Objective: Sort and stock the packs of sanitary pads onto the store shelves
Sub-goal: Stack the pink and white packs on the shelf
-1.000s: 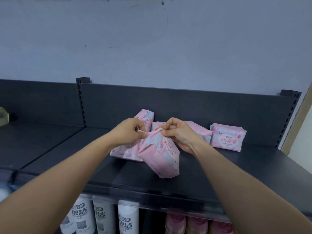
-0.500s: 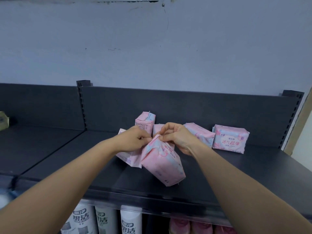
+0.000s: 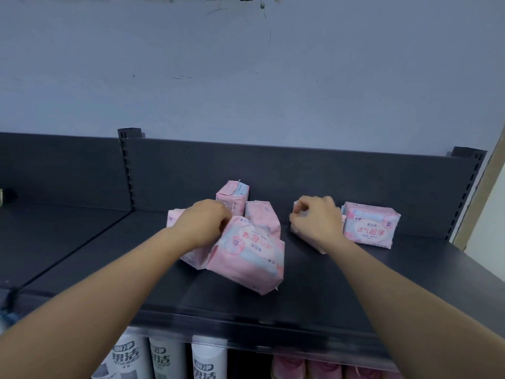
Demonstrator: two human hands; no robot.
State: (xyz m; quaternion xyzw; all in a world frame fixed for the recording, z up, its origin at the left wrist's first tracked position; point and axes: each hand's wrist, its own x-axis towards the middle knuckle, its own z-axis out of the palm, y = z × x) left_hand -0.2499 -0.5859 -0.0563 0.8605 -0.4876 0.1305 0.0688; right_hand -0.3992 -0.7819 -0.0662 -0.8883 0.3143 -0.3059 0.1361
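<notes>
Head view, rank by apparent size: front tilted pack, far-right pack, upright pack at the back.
Largest: front tilted pack, though it is nearest the camera.
Next: far-right pack.
Smallest: upright back pack, partly hidden by the left hand.

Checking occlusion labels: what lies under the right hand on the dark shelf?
A pink plastic pad pack, gripped by the right hand; only its edges show on the dark metal shelf. Its printed face is covered.

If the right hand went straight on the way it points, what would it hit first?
The right hand grips a pink pack; past it, probably the shelf's back panel, depth unclear.
</notes>
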